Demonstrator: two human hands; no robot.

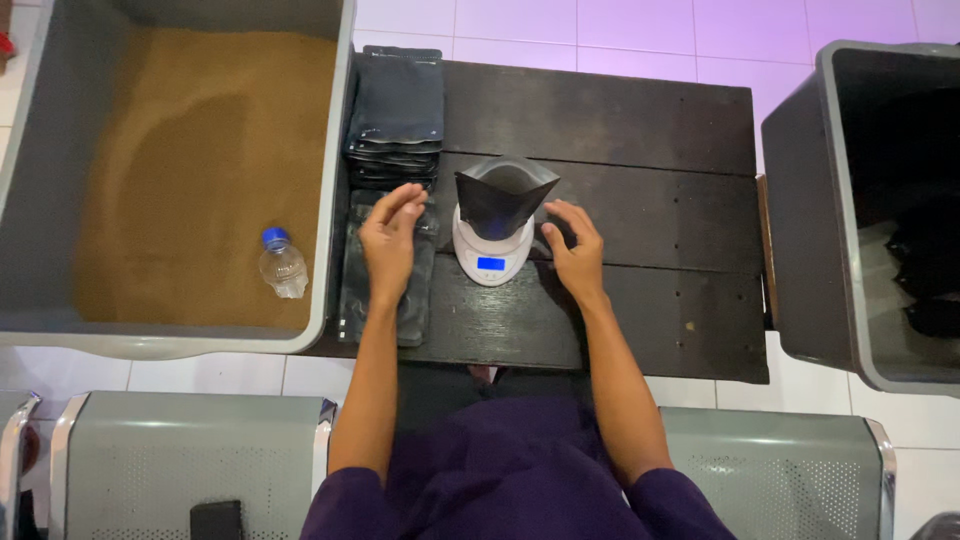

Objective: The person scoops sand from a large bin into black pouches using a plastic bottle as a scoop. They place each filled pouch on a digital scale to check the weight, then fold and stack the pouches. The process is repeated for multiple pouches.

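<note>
While your hands flank it, the dark pouch (505, 195) stands upright on the small white scale (491, 255) at the middle of the dark wooden table (640, 130), its mouth spread open and its sides matte and near-black. What is inside the pouch cannot be made out. Your left hand (390, 240) hovers just beside the scale with the fingers loose and spread, grasping nothing, above a flat dark bag (385, 315) lying on the table's left edge. Your right hand (575, 250) sits close to the scale's other side, fingers relaxed and slightly curled, also holding nothing; whether its fingertips touch the scale you cannot tell. The scale's little screen glows blue toward you.

Behind your left hand a stack of empty dark pouches (397, 110) lies at the table's far left corner. Left of the table, a large grey bin (335, 200) holds brown granular material, with a clear plastic bottle (282, 265), blue-capped, lying on it. To the right stands a second grey bin (800, 230) with dark bags inside. White floor tiles surround the table, and you sit on a grey metal bench (160, 460).
</note>
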